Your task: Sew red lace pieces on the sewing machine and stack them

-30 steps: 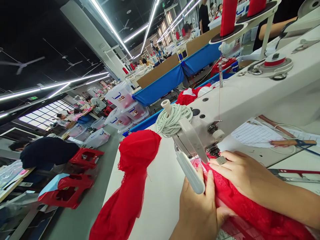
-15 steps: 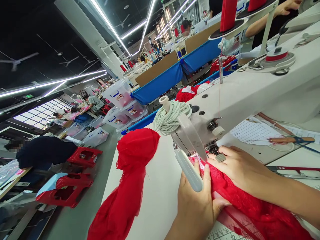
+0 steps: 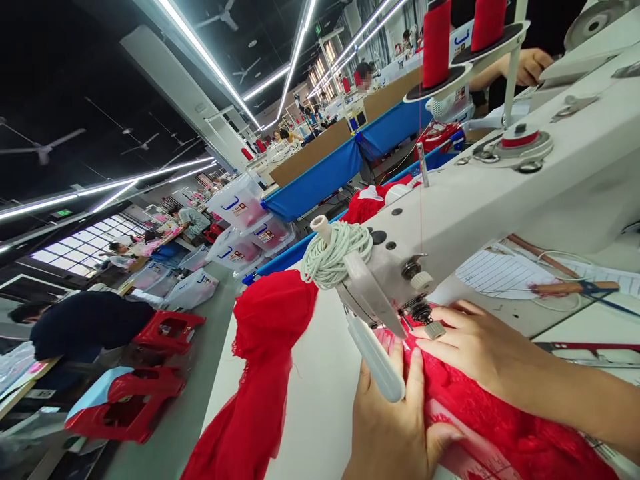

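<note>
A red lace garment lies under the head of a white sewing machine and trails to the lower right. My left hand rests on its near edge, fingers stretched toward the needle area and thumb apart. Across the lace from it, my right hand lies flat, its fingertips close to the tension knob. A pale grey lever hangs in front of my left fingers and hides part of them. The needle and the stitching point are hidden behind the machine head.
On the white table to the left lies another red piece with a rounded cup. Pale cord is coiled on the machine. Scissors and paper lie right. Red thread cones stand above. A co-worker's hand shows beyond.
The view has shifted slightly, so the machine and thread cones appear a little further left and lower. Both hands stay on the red lace garment, in nearly the same pose.
</note>
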Demonstrator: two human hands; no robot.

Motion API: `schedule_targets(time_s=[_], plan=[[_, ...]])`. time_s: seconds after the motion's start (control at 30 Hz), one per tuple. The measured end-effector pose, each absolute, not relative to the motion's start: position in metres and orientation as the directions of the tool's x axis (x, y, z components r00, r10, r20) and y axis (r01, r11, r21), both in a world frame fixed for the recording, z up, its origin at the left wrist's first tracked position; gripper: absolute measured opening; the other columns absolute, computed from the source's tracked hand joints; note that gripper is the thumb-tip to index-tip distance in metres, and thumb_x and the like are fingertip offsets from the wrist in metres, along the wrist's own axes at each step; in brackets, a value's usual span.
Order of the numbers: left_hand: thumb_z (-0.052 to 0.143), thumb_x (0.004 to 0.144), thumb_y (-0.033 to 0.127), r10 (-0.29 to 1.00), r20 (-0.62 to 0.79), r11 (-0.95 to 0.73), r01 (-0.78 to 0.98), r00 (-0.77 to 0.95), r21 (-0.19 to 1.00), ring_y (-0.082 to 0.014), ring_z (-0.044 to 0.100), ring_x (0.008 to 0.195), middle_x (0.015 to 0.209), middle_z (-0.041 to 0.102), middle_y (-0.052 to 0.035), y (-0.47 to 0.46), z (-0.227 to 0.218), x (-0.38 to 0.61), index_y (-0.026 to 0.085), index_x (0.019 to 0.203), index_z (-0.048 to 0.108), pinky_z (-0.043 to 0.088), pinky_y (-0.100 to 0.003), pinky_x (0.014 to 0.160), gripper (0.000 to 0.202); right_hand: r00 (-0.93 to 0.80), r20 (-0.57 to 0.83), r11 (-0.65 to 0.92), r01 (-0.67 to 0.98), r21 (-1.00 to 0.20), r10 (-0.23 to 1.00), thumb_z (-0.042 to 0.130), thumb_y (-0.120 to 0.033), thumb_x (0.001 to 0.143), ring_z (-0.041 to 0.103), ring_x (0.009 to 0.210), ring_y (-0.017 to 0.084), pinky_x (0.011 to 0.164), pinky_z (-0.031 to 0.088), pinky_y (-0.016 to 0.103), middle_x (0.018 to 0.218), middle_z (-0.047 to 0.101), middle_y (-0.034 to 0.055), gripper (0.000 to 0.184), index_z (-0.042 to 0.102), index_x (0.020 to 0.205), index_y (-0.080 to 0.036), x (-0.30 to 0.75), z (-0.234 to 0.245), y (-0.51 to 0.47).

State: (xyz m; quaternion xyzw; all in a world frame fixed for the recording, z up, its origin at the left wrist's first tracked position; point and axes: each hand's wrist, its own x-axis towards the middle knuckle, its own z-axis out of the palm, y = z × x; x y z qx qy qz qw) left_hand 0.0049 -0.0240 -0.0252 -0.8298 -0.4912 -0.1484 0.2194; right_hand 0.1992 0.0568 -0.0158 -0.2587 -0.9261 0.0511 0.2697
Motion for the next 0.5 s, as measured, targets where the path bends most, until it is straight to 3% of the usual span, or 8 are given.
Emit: schedule_targets(time_s=[0.13,0.33,0.5], plan=[[0.035,0.083,0.072,0.77,0.414,-0.4,0.873,0.485,-0.279,-0.0348,0.056,0.112,0.127,0.061,-0.0103,-0.0262,-0.0277,0.0042,0.021,0.131,0.055,0.039,-0.046,0.094,0.073,-0.704,0.481,0.851,0.461,-0.252,0.523,0.048,-0.009,0.084,0.056,0.086,0.025,0.078,0.037,0.041,0.067,0.062,0.003,0.019,0.06,0.074,-0.018,0.1988,-0.0157,0.0566],[0.034,0.082,0.074,0.763,0.432,-0.383,0.875,0.481,-0.296,-0.0332,0.056,0.113,0.127,0.061,-0.0104,-0.0258,-0.0292,0.0061,0.021,0.131,0.055,0.038,-0.045,0.094,0.075,-0.702,0.492,0.854,0.473,-0.218,0.515,0.046,-0.006,0.085,0.056,0.088,0.026,0.079,0.037,0.042,0.066,0.063,0.0042,0.022,0.06,0.071,-0.017,0.1982,-0.015,0.0578],[0.041,0.079,0.075,0.78,0.37,-0.397,0.856,0.504,-0.331,-0.0361,0.052,0.117,0.134,0.056,-0.0109,-0.0256,-0.0322,0.0019,0.021,0.141,0.042,0.039,-0.047,0.091,0.082,-0.697,0.492,0.848,0.485,-0.214,0.522,0.046,-0.009,0.086,0.056,0.09,0.026,0.08,0.037,0.042,0.071,0.066,0.0054,0.021,0.06,0.073,-0.017,0.1981,-0.0168,0.0584]])
